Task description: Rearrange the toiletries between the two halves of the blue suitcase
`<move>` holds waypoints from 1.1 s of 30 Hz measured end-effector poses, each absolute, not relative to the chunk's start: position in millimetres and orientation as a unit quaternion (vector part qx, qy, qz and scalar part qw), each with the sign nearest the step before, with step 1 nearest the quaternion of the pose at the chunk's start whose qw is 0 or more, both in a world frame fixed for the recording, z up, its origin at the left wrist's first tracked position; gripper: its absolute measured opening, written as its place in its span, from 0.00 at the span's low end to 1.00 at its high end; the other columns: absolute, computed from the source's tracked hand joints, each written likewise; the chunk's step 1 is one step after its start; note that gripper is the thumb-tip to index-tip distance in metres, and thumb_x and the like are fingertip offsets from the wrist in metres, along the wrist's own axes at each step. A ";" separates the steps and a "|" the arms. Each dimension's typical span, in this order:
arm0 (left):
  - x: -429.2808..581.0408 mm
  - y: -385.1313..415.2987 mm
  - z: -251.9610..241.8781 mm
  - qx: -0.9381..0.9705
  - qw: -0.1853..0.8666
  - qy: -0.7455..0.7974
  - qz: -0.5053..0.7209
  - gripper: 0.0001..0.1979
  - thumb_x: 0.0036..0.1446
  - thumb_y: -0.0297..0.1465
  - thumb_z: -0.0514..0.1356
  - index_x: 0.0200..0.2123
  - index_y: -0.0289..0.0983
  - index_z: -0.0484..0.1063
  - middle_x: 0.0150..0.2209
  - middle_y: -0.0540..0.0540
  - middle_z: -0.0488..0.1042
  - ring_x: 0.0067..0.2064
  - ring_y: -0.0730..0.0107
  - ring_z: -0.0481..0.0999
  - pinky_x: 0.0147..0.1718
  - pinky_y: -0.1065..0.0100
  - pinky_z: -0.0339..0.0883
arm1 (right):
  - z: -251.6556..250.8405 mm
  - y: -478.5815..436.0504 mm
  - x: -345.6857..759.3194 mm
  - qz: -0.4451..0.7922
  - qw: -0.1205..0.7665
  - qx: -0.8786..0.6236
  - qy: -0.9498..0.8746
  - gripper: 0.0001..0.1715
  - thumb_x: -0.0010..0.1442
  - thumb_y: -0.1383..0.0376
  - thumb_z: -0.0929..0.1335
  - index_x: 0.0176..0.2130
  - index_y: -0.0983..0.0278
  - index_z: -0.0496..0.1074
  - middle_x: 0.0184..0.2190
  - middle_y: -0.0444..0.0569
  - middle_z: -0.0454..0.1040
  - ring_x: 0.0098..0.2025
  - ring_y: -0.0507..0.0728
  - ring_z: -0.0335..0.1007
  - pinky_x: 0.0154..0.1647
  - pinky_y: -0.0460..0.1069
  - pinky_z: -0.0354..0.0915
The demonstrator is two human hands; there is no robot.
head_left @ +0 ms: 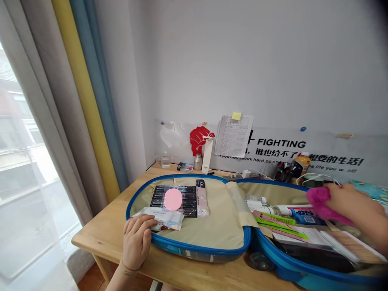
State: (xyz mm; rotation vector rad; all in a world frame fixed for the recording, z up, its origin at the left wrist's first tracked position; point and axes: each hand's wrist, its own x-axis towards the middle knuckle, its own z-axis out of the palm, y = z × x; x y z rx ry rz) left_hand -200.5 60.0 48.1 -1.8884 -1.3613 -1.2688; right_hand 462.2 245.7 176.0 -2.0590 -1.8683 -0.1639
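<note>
An open suitcase with a blue rim lies across the desk, its left half (224, 230) holding a few things. My left hand (136, 238) is at that half's near left rim, fingers curled over a white plastic packet (168, 218). Beside the packet are a pink oval pad (172, 200) and a black pack of several dark-handled tools (189, 212) with a pink card edge. Over the right half, my right hand (348, 202), blurred by motion, grips a bright pink ruffled thing (318, 200); its kind is unclear.
The right half holds white tubes (265, 208), a blue packet (307, 218), green and pink strips (279, 224) and a blurred striped item (357, 244). Behind stand a bottle (300, 167), a power strip (233, 177), a small jar (198, 161) and a white upright box (207, 155).
</note>
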 end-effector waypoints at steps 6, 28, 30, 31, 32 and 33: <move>-190.2 51.6 30.2 -0.652 0.253 -0.567 -0.435 0.22 0.66 0.33 0.46 0.62 0.42 0.60 0.64 0.40 0.64 0.68 0.57 0.55 0.66 0.51 0.43 | 250.7 212.9 303.8 -0.181 0.193 -0.668 -0.696 0.30 0.51 0.58 0.62 0.54 0.60 0.66 0.48 0.66 0.69 0.46 0.76 0.71 0.43 0.66 0.68; -192.4 43.9 24.0 -0.684 0.299 -0.517 -0.418 0.22 0.62 0.30 0.55 0.59 0.47 0.66 0.65 0.45 0.62 0.72 0.60 0.48 0.70 0.55 0.36 | 177.7 188.5 -72.9 0.095 0.082 -0.258 -0.958 0.39 0.53 0.52 0.74 0.60 0.58 0.65 0.62 0.56 0.61 0.58 0.66 0.68 0.57 0.59 0.65; -194.1 44.7 23.0 -0.683 0.299 -0.519 -0.417 0.20 0.62 0.31 0.55 0.57 0.47 0.68 0.64 0.45 0.65 0.71 0.60 0.49 0.70 0.55 0.36 | 190.8 194.5 -41.2 0.109 0.092 -0.246 -0.959 0.40 0.56 0.52 0.71 0.64 0.58 0.61 0.66 0.57 0.56 0.62 0.66 0.63 0.60 0.58 0.63; -195.2 45.5 23.0 -0.683 0.298 -0.521 -0.416 0.20 0.62 0.31 0.55 0.57 0.47 0.69 0.63 0.45 0.66 0.71 0.60 0.49 0.69 0.55 0.36 | 198.5 198.8 -20.4 0.113 0.103 -0.245 -0.957 0.40 0.58 0.53 0.70 0.65 0.59 0.60 0.67 0.58 0.55 0.64 0.66 0.61 0.61 0.58 0.62; -196.5 46.5 23.3 -0.684 0.297 -0.522 -0.414 0.19 0.62 0.32 0.56 0.56 0.47 0.70 0.62 0.45 0.67 0.71 0.59 0.50 0.69 0.55 0.37 | 206.2 204.0 3.3 0.112 0.122 -0.253 -0.953 0.37 0.59 0.53 0.69 0.64 0.59 0.61 0.67 0.58 0.55 0.66 0.65 0.59 0.62 0.59 0.61; -198.1 48.0 23.8 -0.685 0.296 -0.523 -0.412 0.19 0.62 0.32 0.56 0.56 0.47 0.70 0.62 0.45 0.67 0.71 0.59 0.51 0.69 0.55 0.38 | 213.3 210.0 29.3 0.105 0.141 -0.268 -0.947 0.34 0.61 0.54 0.67 0.63 0.60 0.63 0.67 0.58 0.57 0.66 0.65 0.58 0.63 0.59 0.60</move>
